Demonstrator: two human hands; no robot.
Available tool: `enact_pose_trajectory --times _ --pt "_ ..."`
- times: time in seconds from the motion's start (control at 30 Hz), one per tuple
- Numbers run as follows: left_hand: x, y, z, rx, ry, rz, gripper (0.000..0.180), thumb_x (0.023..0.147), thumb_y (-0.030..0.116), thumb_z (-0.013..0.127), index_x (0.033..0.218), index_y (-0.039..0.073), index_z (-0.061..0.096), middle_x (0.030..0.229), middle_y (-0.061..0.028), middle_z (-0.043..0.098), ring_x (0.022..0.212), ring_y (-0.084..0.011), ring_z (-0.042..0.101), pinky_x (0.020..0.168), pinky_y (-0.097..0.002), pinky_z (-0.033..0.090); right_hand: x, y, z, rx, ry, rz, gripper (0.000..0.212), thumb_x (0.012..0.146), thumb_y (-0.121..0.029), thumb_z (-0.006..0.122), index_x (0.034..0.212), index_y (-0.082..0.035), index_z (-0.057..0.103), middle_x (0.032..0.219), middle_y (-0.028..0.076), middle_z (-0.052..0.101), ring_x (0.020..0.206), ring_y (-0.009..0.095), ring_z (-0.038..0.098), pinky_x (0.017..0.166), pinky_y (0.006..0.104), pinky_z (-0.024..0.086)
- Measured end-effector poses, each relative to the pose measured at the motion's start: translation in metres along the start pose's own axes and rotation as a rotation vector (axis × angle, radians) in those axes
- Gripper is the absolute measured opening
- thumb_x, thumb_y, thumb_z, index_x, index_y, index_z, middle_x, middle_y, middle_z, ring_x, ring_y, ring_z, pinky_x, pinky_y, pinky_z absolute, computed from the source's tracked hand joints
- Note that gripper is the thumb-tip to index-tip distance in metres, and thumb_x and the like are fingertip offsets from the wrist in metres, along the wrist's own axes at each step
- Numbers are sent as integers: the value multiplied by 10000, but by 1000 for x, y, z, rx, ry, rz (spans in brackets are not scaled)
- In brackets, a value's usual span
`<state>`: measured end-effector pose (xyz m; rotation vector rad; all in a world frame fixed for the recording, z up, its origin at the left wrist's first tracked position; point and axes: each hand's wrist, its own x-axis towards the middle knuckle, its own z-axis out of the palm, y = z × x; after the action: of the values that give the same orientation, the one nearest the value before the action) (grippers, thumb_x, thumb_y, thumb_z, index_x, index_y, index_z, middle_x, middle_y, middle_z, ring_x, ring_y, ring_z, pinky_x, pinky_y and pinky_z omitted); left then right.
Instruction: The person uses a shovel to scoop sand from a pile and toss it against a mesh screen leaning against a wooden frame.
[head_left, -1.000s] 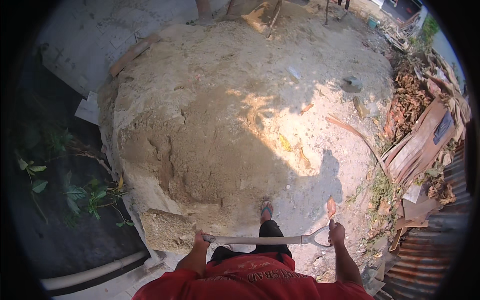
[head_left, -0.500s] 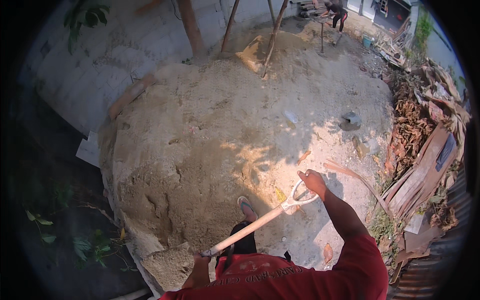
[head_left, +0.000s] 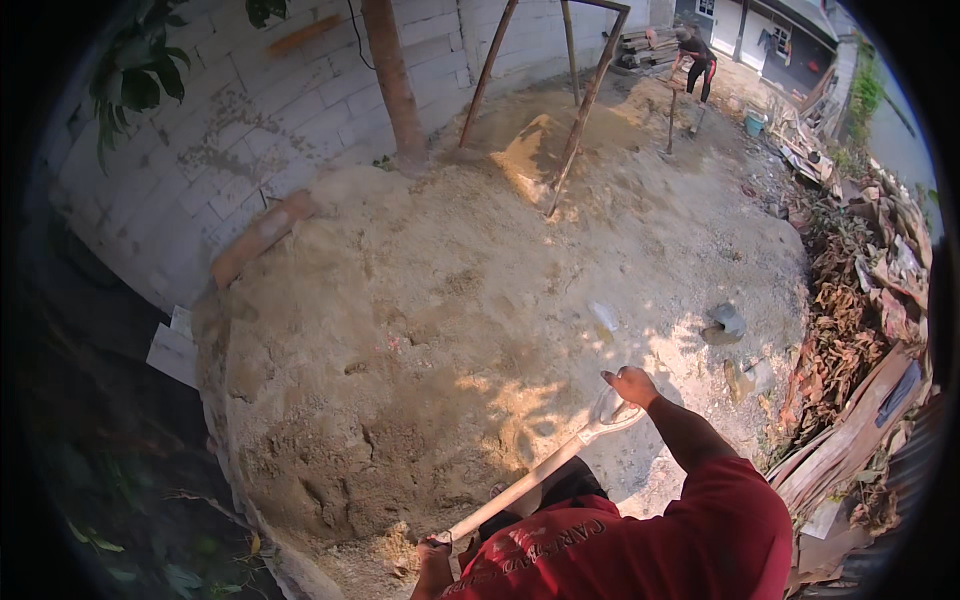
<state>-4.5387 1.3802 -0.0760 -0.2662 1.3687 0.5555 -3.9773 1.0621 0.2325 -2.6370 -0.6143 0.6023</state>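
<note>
My right hand [head_left: 632, 386] is closed round the top of a shovel's pale D-shaped handle. The shovel's wooden shaft [head_left: 525, 485] slopes down to the left across my front. Low on that shaft, my left hand [head_left: 434, 553] is wrapped round it near the bottom edge of the picture. Just beyond the left hand lies some loose crumbly sand [head_left: 398, 548]. The shovel's blade is hidden, so I cannot tell what is on it. Under and ahead of me spreads a broad mound of grey-brown sand [head_left: 400, 300].
A block wall [head_left: 250, 110] borders the left, with a plank [head_left: 262, 238] against it. Wooden posts [head_left: 582, 110] stand ahead. Another person [head_left: 695, 62] bends over at the far right, near a teal bucket [head_left: 754, 122]. Dry leaves [head_left: 840, 320] and scrap sheets [head_left: 850, 430] line the right side.
The view has tilted up, showing more wall and posts. My left hand and the shaft's lower end sit farther right and lower. The sand-loaded lower end and my sandalled foot have dropped from sight.
</note>
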Motion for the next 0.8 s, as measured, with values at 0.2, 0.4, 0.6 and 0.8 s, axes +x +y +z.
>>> enact_pose_trajectory --times 0.2,0.4,0.6,0.8 --pt "-8 -33 124 234 63 12 121 853 209 469 901 107 513 827 -61 542 733 -212 552 692 -427 452 103 49 -30 223 -172 411 620 858 -546 530 675 45 578 547 143 554 432 266 562 439 378 486" --pt "11 -109 352 650 108 -14 159 859 188 480 950 69 535 852 -106 560 735 -236 572 643 -414 453 189 154 -77 364 -186 643 646 849 -566 523 614 35 538 550 126 549 450 228 575 414 350 486" --pt "3 -158 695 949 44 145 201 865 166 492 998 31 558 877 -151 579 736 -261 591 594 -401 454 189 217 -73 907 -29 975 526 876 -475 560 639 -7 523 487 86 469 372 213 479 345 365 402" --pt "-179 -329 1200 1152 -400 933 632 706 152 764 1205 -105 474 1111 -220 571 912 -293 605 703 -415 480 344 120 -59 1276 -216 871 571 908 -562 425 874 -20 604 581 46 494 490 159 485 440 303 404"
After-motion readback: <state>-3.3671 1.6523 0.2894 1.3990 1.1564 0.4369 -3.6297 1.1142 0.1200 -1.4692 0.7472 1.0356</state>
